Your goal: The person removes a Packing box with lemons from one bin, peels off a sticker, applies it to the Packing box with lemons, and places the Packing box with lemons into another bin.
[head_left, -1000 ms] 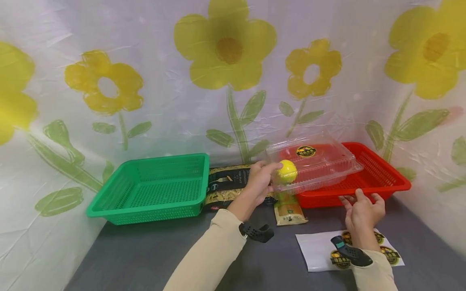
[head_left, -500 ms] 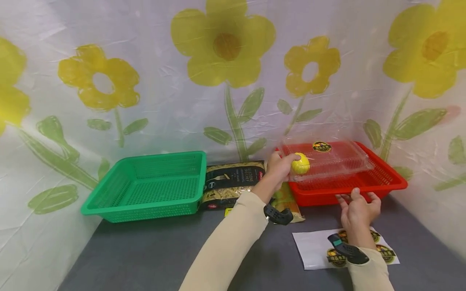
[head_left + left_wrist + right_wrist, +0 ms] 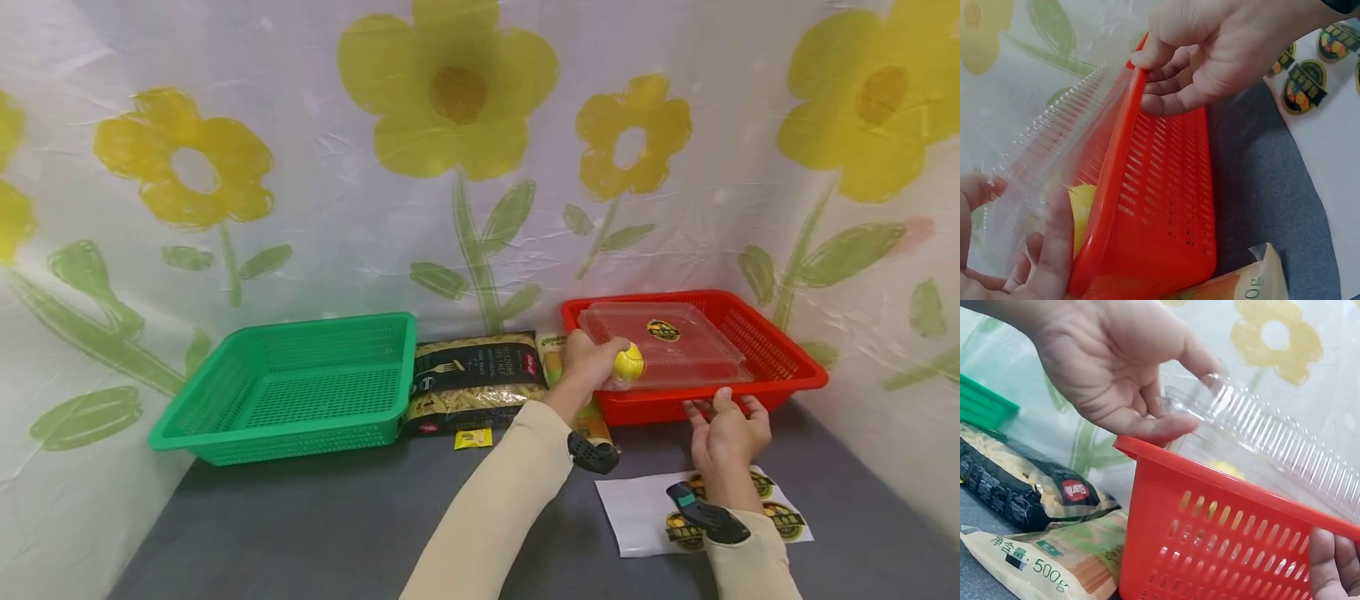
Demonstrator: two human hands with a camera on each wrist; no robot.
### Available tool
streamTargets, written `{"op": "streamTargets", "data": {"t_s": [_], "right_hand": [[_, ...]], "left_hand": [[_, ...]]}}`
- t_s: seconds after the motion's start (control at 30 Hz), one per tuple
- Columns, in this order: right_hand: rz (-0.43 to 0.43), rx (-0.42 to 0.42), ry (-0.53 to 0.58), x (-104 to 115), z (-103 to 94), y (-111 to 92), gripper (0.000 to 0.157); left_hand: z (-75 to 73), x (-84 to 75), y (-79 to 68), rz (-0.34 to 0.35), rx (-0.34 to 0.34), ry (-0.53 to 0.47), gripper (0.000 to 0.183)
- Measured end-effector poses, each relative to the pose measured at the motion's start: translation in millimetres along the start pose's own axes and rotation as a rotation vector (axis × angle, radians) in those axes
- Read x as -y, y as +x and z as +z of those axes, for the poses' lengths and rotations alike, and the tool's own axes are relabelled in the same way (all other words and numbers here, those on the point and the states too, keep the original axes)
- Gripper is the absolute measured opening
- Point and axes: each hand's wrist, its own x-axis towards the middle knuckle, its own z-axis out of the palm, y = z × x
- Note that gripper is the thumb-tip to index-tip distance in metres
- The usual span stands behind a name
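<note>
My left hand (image 3: 588, 364) holds a clear plastic clamshell box (image 3: 693, 354) by its left end. The box has a round black-and-yellow sticker (image 3: 663, 331) on its lid and lies mostly within the red basket (image 3: 804, 371). Through the clear plastic shows a round yellow thing (image 3: 629, 362), beside the left fingertips. In the left wrist view the box slants along the basket's rim. My right hand (image 3: 729, 437) grips the basket's front rim, thumb on top and fingers curled beneath, as the left wrist view shows. The left fingers are partly hidden behind the box's end in the right wrist view.
A green basket (image 3: 281, 446) stands at the left. Between the baskets lie a pasta bag (image 3: 480, 367), a small yellow packet (image 3: 473, 438) and a beige-orange 500g bag (image 3: 1047, 562). A white sticker sheet (image 3: 630, 517) lies under my right wrist. A flowered curtain (image 3: 360, 233) hangs behind.
My left hand has carried the clear box rightward and down into the red basket, where it now lies flatter. My right hand keeps its grip on the rim.
</note>
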Motion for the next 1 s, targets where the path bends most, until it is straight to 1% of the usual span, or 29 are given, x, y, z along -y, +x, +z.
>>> {"op": "streamTargets", "data": {"t_s": [0.07,0.23,0.27,0.33,0.5,0.67,0.77,0.87,1.0], "right_hand": [[-0.004,0.009,0.001,-1,1.6,0,0.039],[-0.001,0.005,-0.016,-5,3.3,-2,0.041],[0.003,0.003,-0.019,-6,3.3,-2,0.042],[0.004,0.01,-0.02,-6,3.3,-3,0.043],[-0.001,0.03,-0.004,-6,3.4,-4,0.043],[0.005,0.025,0.0,-6,3.0,-4,0.043],[0.008,0.022,-0.006,-5,2.0,-4,0.04],[0.002,0.025,-0.014,-3,0.7,-4,0.04],[-0.003,0.029,-0.021,0,-0.4,-3,0.042]], "left_hand": [[0.2,-0.1,2.9,0.001,-0.021,0.069,0.035],[-1.7,-2.5,5.9,0.048,-0.091,0.347,0.038],[-2.2,-3.2,5.5,0.053,-0.101,0.387,0.039],[-3.2,-5.2,4.2,0.056,-0.104,0.425,0.041],[-3.3,-9.2,2.6,0.032,-0.054,0.394,0.042],[-2.5,-10.6,1.4,0.022,-0.05,0.387,0.036],[-1.4,-11.3,-0.8,0.021,-0.054,0.39,0.031],[-0.1,-12.6,-4.5,0.035,-0.052,0.406,0.029],[-2.7,-16.5,-11.8,0.059,-0.058,0.464,0.028]]}}
